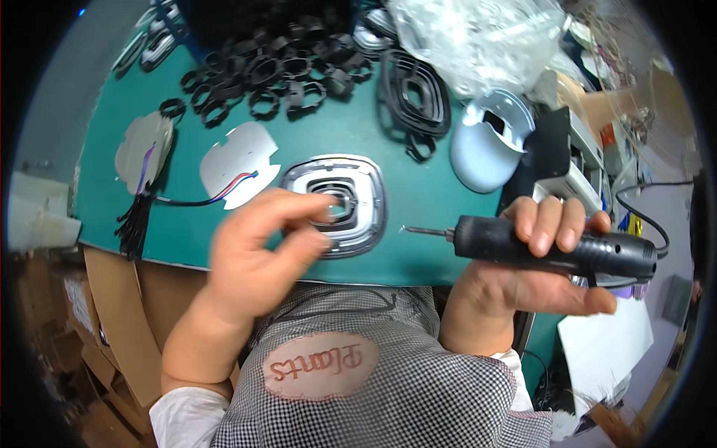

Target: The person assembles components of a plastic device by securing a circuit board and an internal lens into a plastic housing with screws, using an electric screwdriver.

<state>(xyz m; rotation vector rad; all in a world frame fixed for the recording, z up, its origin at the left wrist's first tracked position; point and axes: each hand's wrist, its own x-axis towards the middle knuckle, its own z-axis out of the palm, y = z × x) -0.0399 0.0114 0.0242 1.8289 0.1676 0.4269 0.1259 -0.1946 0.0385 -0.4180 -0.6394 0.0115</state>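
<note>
Head view: the left hand (254, 250) is bent at its knuckles, with thumb and forefinger apart and a narrow gap between them. Their tips lie over the left part of a rounded-square frame (364, 196), white and grey, which rests on the green table (422, 179). Whether the tips touch the frame cannot be told. The right hand (523, 287) holds a black electric screwdriver (485, 243) from below, palm up, with its fingers (547, 224) curled over the top of the body. The bit (427, 231) points left, toward the frame and apart from it. A power cord (650, 220) runs from the rear end, beyond the right fingers.

Below both hands is a checked apron (328, 425) with an oval patch (321, 366). Just beyond the left knuckles, a white plate (235, 160) lies flat. A cable (183, 202) with red and blue wires crosses toward it from the left. Farther left of these fingers is a stack of pale plates (138, 149).

Beyond the right fingers, a light blue housing (482, 160) rests near the table's right side. Farther from both hands are nested black frames (411, 93), a heap of black rings (265, 72) and a clear plastic bag (478, 45).
</note>
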